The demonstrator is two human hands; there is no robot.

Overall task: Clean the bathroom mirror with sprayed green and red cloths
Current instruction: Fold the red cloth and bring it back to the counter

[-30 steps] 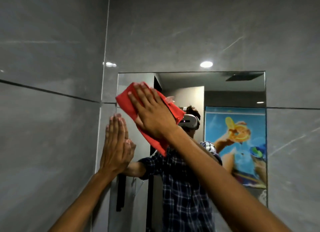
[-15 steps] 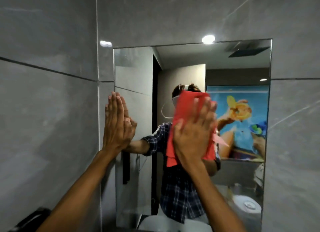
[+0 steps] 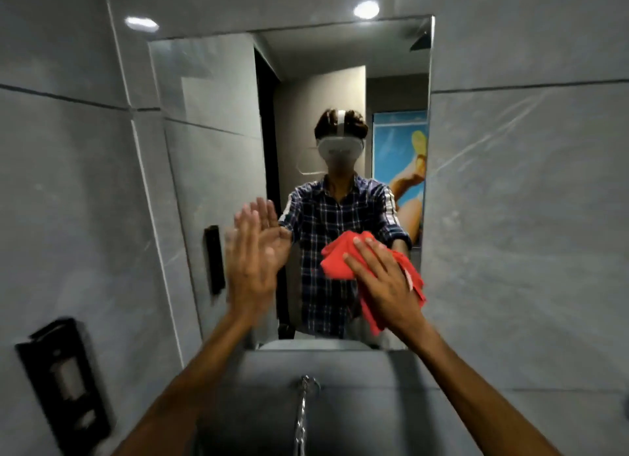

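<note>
The rectangular bathroom mirror (image 3: 218, 122) hangs on a grey tiled wall and reflects a person in a checked shirt. My right hand (image 3: 384, 282) presses a crumpled red cloth (image 3: 337, 261) flat against the mirror's lower right part. My left hand (image 3: 252, 258) is held upright with fingers together and palm toward the glass at the mirror's lower middle, holding nothing; it looks blurred. No green cloth is in view.
A chrome tap (image 3: 304, 408) comes out of the wall below the mirror's bottom edge. A black holder (image 3: 64, 377) is fixed to the left wall at the lower left. Grey tiles (image 3: 527, 217) surround the mirror.
My right hand has wiped the red cloth from the mirror's upper left, across the middle, down to the lower right. My left hand has shifted lower and rightward on the glass. The view has tilted down.
</note>
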